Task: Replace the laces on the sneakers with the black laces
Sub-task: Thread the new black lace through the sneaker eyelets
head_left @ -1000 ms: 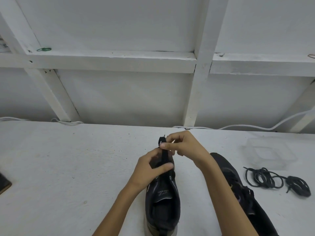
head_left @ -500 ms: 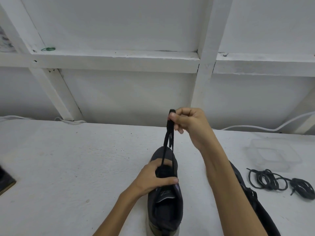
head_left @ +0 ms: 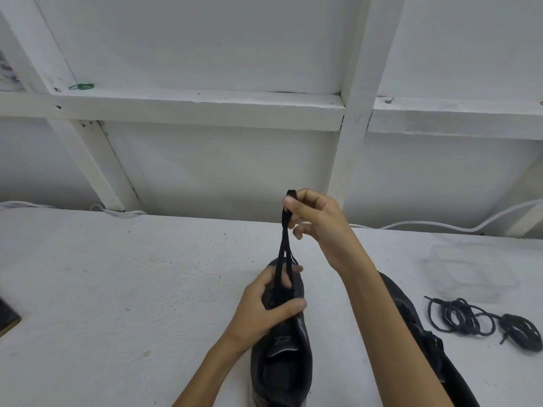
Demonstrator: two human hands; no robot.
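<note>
The left hand [head_left: 264, 308] grips the shoe [head_left: 282, 362] on the counter [head_left: 117, 289]; the right hand [head_left: 320, 227] pinches the lace [head_left: 284, 242] high above it; that arm [head_left: 390, 336] hides much of a second shoe [head_left: 426, 345], cut off below.

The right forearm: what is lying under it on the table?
A second dark sneaker lies under the right forearm, and its right edge shows. The arm covers the rest, so its lacing cannot be judged.
</note>
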